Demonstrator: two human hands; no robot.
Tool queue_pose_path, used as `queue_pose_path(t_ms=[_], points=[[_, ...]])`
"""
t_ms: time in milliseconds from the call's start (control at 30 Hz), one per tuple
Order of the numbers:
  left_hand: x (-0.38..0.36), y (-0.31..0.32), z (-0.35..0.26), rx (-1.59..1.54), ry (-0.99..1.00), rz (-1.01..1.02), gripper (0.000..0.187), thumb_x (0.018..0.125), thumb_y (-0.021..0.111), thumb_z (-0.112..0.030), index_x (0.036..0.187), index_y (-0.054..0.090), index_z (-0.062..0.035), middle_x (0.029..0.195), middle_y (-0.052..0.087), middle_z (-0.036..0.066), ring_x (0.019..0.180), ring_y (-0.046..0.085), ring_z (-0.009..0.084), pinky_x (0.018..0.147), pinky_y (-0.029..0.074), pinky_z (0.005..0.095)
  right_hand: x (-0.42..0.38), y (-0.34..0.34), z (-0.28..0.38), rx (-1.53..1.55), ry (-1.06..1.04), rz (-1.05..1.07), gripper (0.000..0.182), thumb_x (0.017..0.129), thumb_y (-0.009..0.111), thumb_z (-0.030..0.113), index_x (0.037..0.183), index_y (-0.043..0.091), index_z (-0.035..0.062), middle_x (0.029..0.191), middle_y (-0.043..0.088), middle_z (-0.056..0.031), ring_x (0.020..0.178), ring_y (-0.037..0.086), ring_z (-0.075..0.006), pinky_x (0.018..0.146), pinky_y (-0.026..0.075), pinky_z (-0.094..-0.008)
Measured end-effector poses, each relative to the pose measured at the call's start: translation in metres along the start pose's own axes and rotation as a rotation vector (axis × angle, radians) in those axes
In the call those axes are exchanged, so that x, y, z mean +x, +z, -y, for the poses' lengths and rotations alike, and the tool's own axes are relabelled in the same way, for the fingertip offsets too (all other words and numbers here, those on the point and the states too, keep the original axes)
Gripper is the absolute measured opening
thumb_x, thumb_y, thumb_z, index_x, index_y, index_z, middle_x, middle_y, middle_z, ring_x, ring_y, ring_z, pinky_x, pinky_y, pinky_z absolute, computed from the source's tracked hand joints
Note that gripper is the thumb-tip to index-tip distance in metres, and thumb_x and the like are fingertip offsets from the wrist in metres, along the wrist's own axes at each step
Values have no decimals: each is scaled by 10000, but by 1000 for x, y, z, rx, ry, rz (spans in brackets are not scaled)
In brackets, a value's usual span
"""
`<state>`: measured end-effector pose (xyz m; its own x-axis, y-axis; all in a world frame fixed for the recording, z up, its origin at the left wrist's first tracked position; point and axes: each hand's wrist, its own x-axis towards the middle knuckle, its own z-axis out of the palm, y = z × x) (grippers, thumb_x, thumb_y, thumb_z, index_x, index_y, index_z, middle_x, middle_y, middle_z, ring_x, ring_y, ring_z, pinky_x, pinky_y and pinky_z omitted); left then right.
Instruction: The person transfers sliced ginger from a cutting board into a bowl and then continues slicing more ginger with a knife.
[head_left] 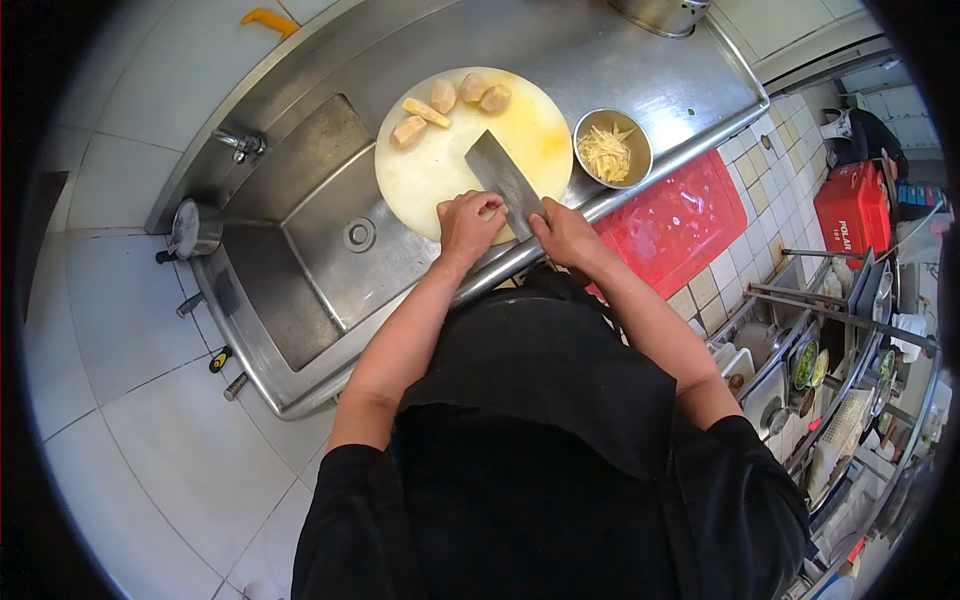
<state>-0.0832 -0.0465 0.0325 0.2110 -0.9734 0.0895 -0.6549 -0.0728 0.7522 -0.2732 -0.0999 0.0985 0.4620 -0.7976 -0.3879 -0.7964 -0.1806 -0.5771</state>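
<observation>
My right hand [566, 236] grips the handle of a broad cleaver [503, 178], whose blade lies slanted over a round white cutting board [405, 190]. Close to the left of the blade, my left hand [468, 228] is closed with curled fingers at the board's near edge. Something pale yellow shows between its fingertips, apparently a piece of peeled ginger, mostly hidden. Several peeled chunks that look like ginger [443, 95] sit along the board's far side. Right of the board stands a metal bowl [648, 160] holding thin pale yellow shreds [604, 152].
The board rests on a steel sink counter [560, 45], with a basin [330, 150] and tap [240, 145] at left. An orange-handled tool [270, 20] lies behind. Below right are a red lid-like panel [685, 225], a red cooler [850, 212] and crowded shelves [850, 320].
</observation>
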Motion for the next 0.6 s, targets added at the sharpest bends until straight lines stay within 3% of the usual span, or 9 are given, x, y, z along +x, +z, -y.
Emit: queue_pose_path(t_ms=[133, 267, 333, 367, 500, 567, 600], points=[[1, 0, 0, -16, -49, -5, 192, 797, 757, -202, 963, 762, -105, 947, 741, 25, 858, 678, 187, 900, 427, 321, -7, -19, 4, -26, -69, 11, 345, 1008, 524, 301, 1090, 562, -32, 998, 664, -339, 1001, 636, -507, 874, 484, -562], [1, -1, -1, 22, -26, -8, 196, 796, 757, -197, 969, 758, -105, 950, 743, 17, 852, 676, 183, 897, 443, 328, -27, -50, -7, 188, -43, -47, 345, 1003, 552, 296, 1099, 573, -34, 987, 663, -319, 972, 640, -491, 826, 485, -515], [0, 0, 1, -23, -40, -9, 211, 797, 762, -205, 980, 756, -99, 941, 740, 16, 847, 674, 181, 899, 448, 330, -39, -72, -3, 231, 69, -70, 344, 1000, 555, 289, 1125, 572, -31, 961, 659, -308, 955, 645, -465, 822, 486, -497], [0, 0, 2, -65, -54, -11, 227, 798, 767, -213, 991, 753, -93, 932, 738, 15, 843, 672, 180, 900, 452, 332, -45, -81, 3, 271, 169, -42, 346, 1002, 556, 287, 1133, 570, -32, 909, 652, -286, 856, 668, -399, 767, 496, -475], [1, -2, 6, -178, -107, 57, 342, 792, 785, -257, 1082, 729, -84, 892, 731, 11, 815, 671, 185, 921, 453, 334, -49, -68, -32, 171, 97, -120, 329, 1006, 556, 278, 1139, 577, -23, 835, 640, -234, 737, 666, -309, 691, 500, -441], [2, -9, -1, -88, -131, 166, 564, 769, 807, -354, 1244, 669, -81, 1049, 707, 64, 965, 662, 213, 944, 427, 393, -67, -64, -22, 302, 257, -33, 301, 1012, 554, 268, 1128, 587, -7, 770, 625, -187, 654, 650, -256, 631, 493, -423], [4, -12, -8, -88, -127, 172, 564, 769, 807, -354, 1244, 669, -81, 1049, 707, 64, 965, 662, 213, 944, 427, 393, -73, -62, -18, 305, 262, -37, 301, 1012, 554, 268, 1128, 587, -7, 770, 625, -187, 654, 650, -256, 631, 493, -423]])
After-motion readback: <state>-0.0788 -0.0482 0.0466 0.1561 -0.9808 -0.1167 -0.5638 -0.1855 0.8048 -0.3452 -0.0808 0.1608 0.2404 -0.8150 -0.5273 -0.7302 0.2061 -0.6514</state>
